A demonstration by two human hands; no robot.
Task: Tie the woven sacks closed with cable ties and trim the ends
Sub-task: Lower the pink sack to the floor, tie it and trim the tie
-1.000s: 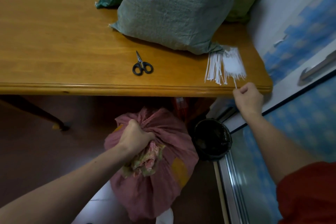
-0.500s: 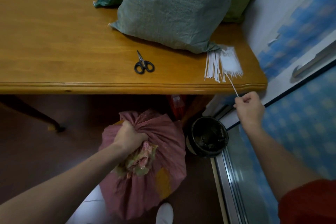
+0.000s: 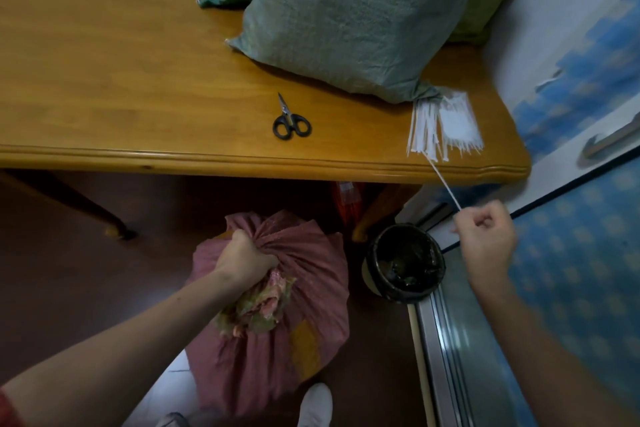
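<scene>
Pink sack (image 3: 311, 253) gripped by left hand (image 3: 244, 262); right hand (image 3: 485, 236) pinches cable tie (image 3: 445, 184) near table (image 3: 138, 80).

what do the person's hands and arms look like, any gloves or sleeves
The left hand and right hand are bare: no gloves, rings or watch show. Both forearms are uncovered. A red sleeve edge shows only on the left arm, at the picture's bottom left corner; none shows on the right arm.
</scene>
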